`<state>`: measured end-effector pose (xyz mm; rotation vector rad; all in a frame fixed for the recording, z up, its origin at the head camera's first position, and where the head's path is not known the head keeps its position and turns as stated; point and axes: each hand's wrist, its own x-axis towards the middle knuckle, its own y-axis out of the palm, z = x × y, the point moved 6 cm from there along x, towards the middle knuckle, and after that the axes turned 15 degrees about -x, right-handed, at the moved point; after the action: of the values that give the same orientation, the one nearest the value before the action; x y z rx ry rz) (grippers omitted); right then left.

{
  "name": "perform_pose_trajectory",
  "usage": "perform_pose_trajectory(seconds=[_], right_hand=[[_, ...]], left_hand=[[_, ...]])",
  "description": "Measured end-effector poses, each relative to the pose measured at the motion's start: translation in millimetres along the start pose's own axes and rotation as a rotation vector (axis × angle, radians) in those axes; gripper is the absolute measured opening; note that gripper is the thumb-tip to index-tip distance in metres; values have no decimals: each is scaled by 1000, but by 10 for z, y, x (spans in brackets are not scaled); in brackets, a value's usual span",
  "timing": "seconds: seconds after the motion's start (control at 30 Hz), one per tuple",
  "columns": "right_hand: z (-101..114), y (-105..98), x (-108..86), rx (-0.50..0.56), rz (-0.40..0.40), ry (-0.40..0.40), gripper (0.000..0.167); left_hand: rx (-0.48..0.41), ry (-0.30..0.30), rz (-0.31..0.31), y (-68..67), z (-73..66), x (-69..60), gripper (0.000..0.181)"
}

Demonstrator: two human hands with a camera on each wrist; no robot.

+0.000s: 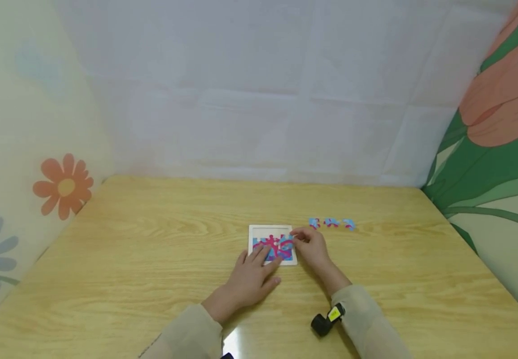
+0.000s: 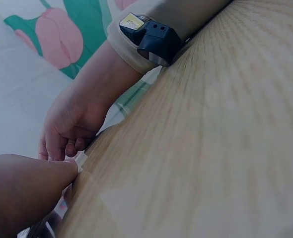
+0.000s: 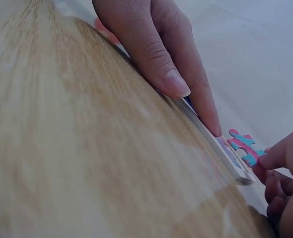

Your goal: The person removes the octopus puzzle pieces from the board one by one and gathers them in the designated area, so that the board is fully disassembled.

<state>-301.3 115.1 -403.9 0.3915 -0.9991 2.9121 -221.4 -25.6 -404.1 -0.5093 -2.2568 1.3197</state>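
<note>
You've got the white tray (image 1: 269, 227) lying flat on the tabletop (image 1: 173, 224), roughly midway between its left and right edges. The puzzle (image 1: 274, 244) inside fills the near part of the tray, and the pale base shows along the tray's far edge. Your left hand (image 1: 249, 279) has its fingers apart, fingertips resting on the puzzle and the near part of the tray. Your right hand (image 1: 312, 249) is at the tray's right edge, thumb and finger clamped on a pink and blue piece (image 3: 246, 145), which is tilted up over that side of the tray. Three loose pieces (image 1: 331, 223) sit in a row past your right hand, towards the tabletop's far edge. There's a white sheet (image 1: 250, 89) behind that edge, and a black camera (image 1: 326, 321) on your right wrist
</note>
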Motion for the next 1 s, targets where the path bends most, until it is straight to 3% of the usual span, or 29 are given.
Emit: perform_pose_trajectory(seconds=[0.37, 0.67, 1.0], right_hand=[[-56, -30, 38, 101, -19, 62, 16], [-131, -67, 56, 166, 14, 179, 20], [-192, -206, 113, 170, 43, 198, 19]], left_hand=[[6, 2, 11, 16, 11, 15, 48], [-1, -1, 21, 23, -1, 8, 48], [7, 9, 5, 1, -4, 13, 48]])
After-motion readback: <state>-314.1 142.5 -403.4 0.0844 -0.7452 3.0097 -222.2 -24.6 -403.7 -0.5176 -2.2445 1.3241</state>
